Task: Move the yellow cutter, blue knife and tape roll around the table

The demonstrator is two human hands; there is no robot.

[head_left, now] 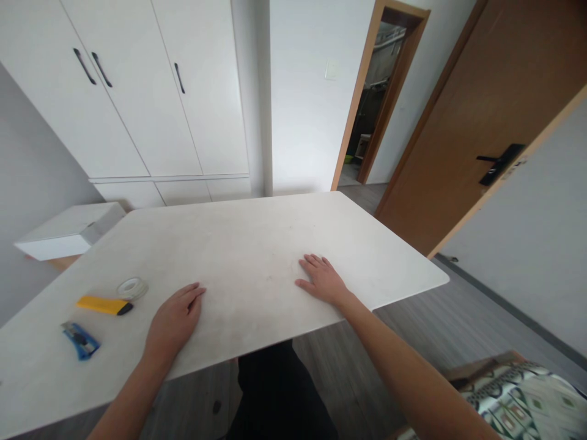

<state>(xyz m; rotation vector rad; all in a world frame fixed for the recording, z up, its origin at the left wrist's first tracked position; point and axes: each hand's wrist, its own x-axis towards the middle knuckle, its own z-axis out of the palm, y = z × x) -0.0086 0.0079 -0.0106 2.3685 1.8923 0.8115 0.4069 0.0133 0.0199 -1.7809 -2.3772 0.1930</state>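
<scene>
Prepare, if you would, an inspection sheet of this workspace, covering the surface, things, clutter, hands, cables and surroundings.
Surface: white table, faintly marked.
Things: tape, yellow tool and blue cutter lie on the table, left of the left hand.
Clutter: patterned fabric at lower right, off the table.
Hands: left hand rests on the table; right hand lies palm down on it.
Cables: nothing seen.
Surroundings: white cabinet, shut; brown door at right.

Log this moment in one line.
left hand: on white table | right hand: palm down on table | held: nothing visible | left of left hand: tape roll, yellow-and-black tool, blue cutter
</scene>
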